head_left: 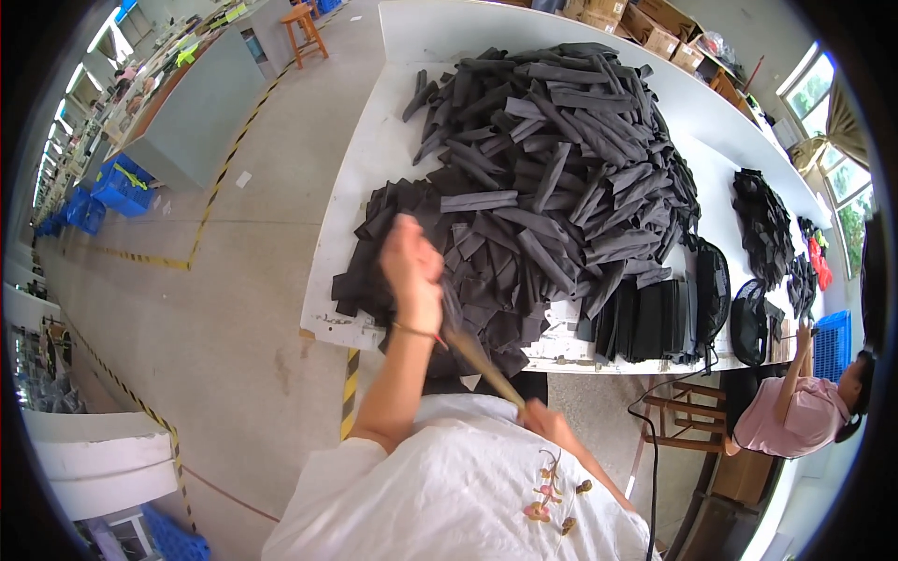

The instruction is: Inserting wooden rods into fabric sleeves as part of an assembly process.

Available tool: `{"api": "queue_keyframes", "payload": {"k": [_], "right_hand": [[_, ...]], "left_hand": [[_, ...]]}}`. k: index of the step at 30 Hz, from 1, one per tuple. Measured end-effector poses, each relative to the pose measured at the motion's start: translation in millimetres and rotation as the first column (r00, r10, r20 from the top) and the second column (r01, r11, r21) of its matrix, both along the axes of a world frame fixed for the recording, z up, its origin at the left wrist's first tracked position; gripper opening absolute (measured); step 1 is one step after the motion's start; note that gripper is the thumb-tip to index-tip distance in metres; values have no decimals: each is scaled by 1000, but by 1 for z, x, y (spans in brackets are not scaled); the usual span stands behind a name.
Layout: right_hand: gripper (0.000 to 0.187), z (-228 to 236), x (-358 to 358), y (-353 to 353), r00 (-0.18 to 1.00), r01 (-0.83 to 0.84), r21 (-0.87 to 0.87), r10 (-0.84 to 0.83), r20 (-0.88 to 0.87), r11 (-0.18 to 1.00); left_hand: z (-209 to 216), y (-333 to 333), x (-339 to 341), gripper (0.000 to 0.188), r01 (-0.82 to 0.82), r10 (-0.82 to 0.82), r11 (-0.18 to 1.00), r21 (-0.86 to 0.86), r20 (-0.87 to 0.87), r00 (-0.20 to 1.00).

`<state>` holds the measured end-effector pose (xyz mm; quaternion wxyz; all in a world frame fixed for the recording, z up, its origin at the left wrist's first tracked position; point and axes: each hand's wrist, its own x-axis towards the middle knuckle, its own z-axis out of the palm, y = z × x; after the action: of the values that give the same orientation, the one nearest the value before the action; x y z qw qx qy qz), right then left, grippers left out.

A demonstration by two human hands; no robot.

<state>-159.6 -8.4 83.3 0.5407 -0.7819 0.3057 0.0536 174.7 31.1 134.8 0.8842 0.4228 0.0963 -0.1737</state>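
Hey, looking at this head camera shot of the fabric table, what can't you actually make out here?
1. Head view: the right hand is mostly hidden behind the white shirt; its grip on the thin stick is unclear.
2. The left hand is motion-blurred; whether it pinches a dark fabric strip cannot be told.
3. The co-worker's hand is too small.

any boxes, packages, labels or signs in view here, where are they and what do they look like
Cardboard boxes: brown cartons in a row along the table's far edge, top of the picture.
Blue crate: slotted plastic, right edge, beside the seated person.
Blue crates: plastic, on the floor at far left.
No screens or readable signs show.
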Motion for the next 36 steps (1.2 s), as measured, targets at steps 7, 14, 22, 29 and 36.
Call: {"api": "queue_keyframes", "payload": {"k": [7, 14, 22, 29, 36], "right_hand": [[31, 11, 35, -13, 919, 300, -43, -277, 282, 953], [11, 28, 156, -23, 680, 376, -164, -152, 717, 912], [13, 51, 140, -54, 817, 255, -109, -154, 556, 961], [23, 63, 147, -94, 637, 556, -35, -398, 660, 830], [28, 110, 176, -165, 268, 752, 149, -504, 821, 642]], "left_hand": [[4, -14, 21, 26, -16, 11, 992, -122, -43, 999], [-33, -6, -39, 20, 251, -275, 959, -132, -217, 937], [-34, 16, -65, 24, 923, -986, 120, 367, 155, 66], [-21, 23, -95, 28, 930, -928, 337, 150, 221, 301], [-25, 26, -75, 27, 864, -869, 444, 238, 349, 350]]}}
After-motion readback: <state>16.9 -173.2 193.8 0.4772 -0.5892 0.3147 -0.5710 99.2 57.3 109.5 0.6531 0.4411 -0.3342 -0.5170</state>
